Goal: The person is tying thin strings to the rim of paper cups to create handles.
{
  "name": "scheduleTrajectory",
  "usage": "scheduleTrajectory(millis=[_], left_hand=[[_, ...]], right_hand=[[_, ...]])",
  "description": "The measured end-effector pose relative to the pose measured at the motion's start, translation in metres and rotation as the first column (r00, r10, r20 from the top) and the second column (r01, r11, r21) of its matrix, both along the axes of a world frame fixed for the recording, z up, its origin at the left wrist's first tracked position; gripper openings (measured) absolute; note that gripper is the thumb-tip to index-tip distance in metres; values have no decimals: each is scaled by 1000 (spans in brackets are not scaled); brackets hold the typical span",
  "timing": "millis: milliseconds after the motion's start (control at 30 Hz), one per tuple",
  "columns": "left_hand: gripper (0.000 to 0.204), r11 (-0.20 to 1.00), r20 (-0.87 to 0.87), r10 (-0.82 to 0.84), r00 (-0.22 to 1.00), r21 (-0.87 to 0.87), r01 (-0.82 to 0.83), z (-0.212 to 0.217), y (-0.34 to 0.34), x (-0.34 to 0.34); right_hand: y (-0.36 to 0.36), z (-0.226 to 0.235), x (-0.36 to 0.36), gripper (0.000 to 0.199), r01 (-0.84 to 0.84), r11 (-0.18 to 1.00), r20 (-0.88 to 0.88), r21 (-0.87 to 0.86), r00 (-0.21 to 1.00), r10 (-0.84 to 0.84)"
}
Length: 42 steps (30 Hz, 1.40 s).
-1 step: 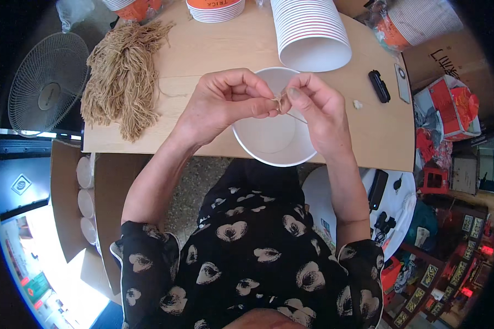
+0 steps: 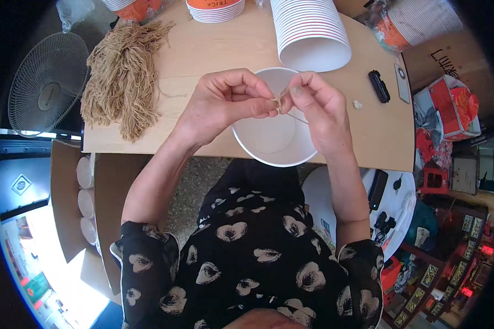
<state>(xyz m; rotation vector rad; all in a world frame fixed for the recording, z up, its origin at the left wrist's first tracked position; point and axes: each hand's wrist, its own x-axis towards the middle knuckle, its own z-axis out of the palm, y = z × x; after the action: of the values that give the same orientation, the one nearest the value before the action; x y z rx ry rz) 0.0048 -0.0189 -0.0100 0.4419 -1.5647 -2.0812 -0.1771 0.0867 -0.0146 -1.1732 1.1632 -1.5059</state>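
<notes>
Above a white paper bucket, both hands meet at a short piece of tan string. My left hand pinches the string between thumb and fingers. From the other side, my right hand closes thumb and forefinger on it, and a thin strand runs beneath that hand. Whether the string is knotted is too small to tell. The bucket stands at the table's near edge, its mouth facing up, partly hidden by the hands. Left of it lies a thick bundle of tan strings.
A stack of white buckets lies on its side on the wooden table. Orange-and-white tubs stand behind. A black case and a phone lie at right. A fan and an open carton are left.
My right thumb has shifted slightly up and to the right at the string. My left hand and the bucket are practically where they were.
</notes>
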Motion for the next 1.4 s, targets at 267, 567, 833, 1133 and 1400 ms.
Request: scheduleTrajectory(millis=[267,567,833,1133,1400], left_hand=[[11,1000,5,-8,1000,5,8,1,-1,0],[8,998,-5,1,1000,-65,-1,-1,1,-1],[10,999,-3,-23,1000,-24,23,0,-1,-1],[7,998,19,-6,1000,-66,7,3,1,-1],[8,998,27,-16,1000,-58,17,1,0,-2]], right_hand=[[2,10,6,19,-14,1000,-185,-16,983,11],[2,-2,-5,15,37,999,-14,3,999,-37],[2,11,6,18,64,998,-186,5,981,-62],[5,1,-2,15,85,996,0,37,996,-85],[3,10,-1,18,93,994,-86,59,992,-88]])
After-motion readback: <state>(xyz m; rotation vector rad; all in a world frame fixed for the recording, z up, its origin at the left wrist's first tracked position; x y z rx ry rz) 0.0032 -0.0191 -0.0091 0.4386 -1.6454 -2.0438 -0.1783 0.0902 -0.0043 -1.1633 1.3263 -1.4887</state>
